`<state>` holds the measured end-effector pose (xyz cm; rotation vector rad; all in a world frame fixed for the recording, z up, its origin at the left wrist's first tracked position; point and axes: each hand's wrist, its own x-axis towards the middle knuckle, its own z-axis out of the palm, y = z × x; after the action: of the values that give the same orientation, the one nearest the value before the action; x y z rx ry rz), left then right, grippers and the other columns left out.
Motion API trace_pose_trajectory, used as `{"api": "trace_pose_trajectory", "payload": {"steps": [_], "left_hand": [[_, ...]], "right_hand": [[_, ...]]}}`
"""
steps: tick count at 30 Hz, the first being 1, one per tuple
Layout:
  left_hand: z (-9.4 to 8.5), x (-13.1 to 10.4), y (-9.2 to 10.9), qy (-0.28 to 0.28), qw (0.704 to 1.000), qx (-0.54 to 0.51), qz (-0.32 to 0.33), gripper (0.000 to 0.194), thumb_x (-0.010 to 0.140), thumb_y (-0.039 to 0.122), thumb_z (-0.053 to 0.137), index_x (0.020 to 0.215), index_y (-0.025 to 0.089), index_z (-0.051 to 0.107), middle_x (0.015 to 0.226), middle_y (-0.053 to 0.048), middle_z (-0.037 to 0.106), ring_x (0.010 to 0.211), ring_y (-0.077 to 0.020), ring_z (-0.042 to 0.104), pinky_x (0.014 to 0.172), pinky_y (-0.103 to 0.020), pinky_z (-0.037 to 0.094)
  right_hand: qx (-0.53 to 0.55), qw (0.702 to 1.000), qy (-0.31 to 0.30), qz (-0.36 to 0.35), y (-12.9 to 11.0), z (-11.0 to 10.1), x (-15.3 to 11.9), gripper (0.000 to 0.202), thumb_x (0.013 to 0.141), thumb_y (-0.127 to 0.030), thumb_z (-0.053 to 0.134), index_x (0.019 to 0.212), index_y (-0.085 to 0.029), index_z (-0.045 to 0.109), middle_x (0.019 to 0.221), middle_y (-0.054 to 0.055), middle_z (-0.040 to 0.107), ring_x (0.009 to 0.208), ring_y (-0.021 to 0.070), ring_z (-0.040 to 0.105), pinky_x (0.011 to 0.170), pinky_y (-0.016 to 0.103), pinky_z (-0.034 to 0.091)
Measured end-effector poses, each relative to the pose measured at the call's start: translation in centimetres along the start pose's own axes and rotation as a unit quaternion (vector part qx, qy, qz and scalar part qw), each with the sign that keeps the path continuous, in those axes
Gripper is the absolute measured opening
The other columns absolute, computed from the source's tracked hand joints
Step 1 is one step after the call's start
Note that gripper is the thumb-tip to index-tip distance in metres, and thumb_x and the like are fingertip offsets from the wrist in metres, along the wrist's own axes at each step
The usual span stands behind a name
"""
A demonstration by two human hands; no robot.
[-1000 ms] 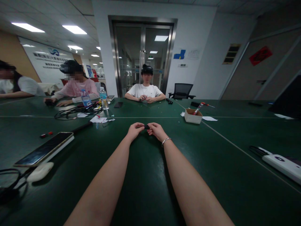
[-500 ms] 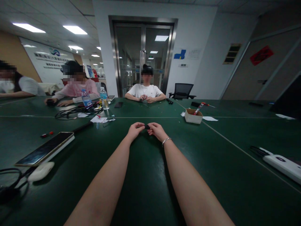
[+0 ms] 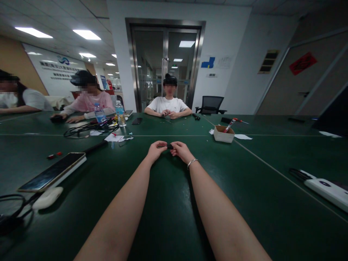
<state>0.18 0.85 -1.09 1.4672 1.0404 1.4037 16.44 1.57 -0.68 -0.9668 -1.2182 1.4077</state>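
The left hand [image 3: 157, 150] and the right hand [image 3: 182, 150] are pinching a small black piece [image 3: 169, 146] between their fingertips. The piece is sitting right in the gap where the two hands are meeting, so neither hand is nearer; both are touching it. Its long side seems to be running sideways, from the left fingers to the right ones. The fingers are hiding its ends, so I cannot tell its full shape. Both grips are looking narrow, with thumbs and fingers closing on the piece just above the green table [image 3: 168, 203]. A silver bracelet [image 3: 191, 163] is circling the right wrist.

To the right of the grip and a bit farther away, an open cardboard box [image 3: 224, 137] is standing on the table. A thin red and white thing [image 3: 230, 125] is leaning up out of it. I cannot tell what else is lying inside.

Far to the left, past the grip, two plastic bottles are standing close together: a blue one [image 3: 99, 116] and a clearer one [image 3: 120, 114]. I cannot tell how full they are. Nearer than the grip, on the left, a phone [image 3: 53, 172] is lying on a white box [image 3: 72, 169].
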Motion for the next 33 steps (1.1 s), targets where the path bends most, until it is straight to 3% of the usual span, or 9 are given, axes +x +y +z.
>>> {"api": "trace_pose_trajectory", "payload": {"steps": [6, 10, 17, 24, 33], "left_hand": [[0.38, 0.5, -0.73, -0.002, 0.995, -0.06, -0.074, 0.029, 0.063, 0.031, 0.073, 0.085, 0.013, 0.064, 0.079, -0.007, 0.067, 0.072, -0.0165, 0.064, 0.069, -0.031, 0.048], [0.34, 0.38, -0.65, -0.006, 0.997, -0.042, -0.059, 0.028, 0.063, 0.026, 0.074, 0.085, 0.013, 0.065, 0.078, -0.006, 0.067, 0.07, -0.0153, 0.063, 0.068, -0.029, 0.048], [-0.04, 0.14, -0.4, 0.001, 1.0, 0.004, -0.012, 0.027, 0.06, 0.021, 0.074, 0.085, 0.015, 0.067, 0.091, -0.008, 0.067, 0.088, -0.0185, 0.062, 0.084, -0.035, 0.046], [0.49, 0.46, -0.29, 0.011, 0.993, -0.065, -0.1, 0.033, 0.064, 0.034, 0.073, 0.088, 0.014, 0.062, 0.082, -0.007, 0.065, 0.072, -0.0146, 0.062, 0.067, -0.028, 0.046], [0.16, 0.39, -0.63, 0.002, 0.997, -0.036, -0.062, 0.033, 0.06, 0.027, 0.075, 0.089, 0.015, 0.065, 0.081, -0.006, 0.066, 0.074, -0.0155, 0.061, 0.07, -0.03, 0.046]], "right_hand": [[-0.001, 1.0, 0.006, 0.004, -0.13, 0.09, -0.15, 0.009, 0.085, -0.021, 0.058, 0.087, -0.012, 0.056, 0.051, 0.001, 0.06, 0.042, 0.0082, 0.055, 0.042, 0.017, 0.047], [0.002, 1.0, 0.001, 0.0, -0.26, 0.2, -0.28, 0.008, 0.085, -0.02, 0.058, 0.085, -0.013, 0.056, 0.05, 0.0, 0.058, 0.04, 0.0075, 0.054, 0.041, 0.016, 0.046], [-0.003, 1.0, 0.002, 0.001, -0.24, 0.22, -0.27, 0.008, 0.086, -0.02, 0.056, 0.087, -0.012, 0.056, 0.05, 0.0, 0.059, 0.04, 0.0074, 0.054, 0.04, 0.016, 0.045], [0.001, 1.0, 0.0, -0.004, -0.15, 0.11, -0.26, 0.009, 0.085, -0.021, 0.057, 0.086, -0.012, 0.056, 0.051, 0.0, 0.06, 0.041, 0.0074, 0.055, 0.041, 0.016, 0.047], [0.002, 1.0, 0.004, -0.001, -0.12, 0.14, -0.14, 0.011, 0.083, -0.023, 0.061, 0.084, -0.013, 0.057, 0.051, 0.0, 0.059, 0.042, 0.008, 0.056, 0.041, 0.016, 0.047]]}}
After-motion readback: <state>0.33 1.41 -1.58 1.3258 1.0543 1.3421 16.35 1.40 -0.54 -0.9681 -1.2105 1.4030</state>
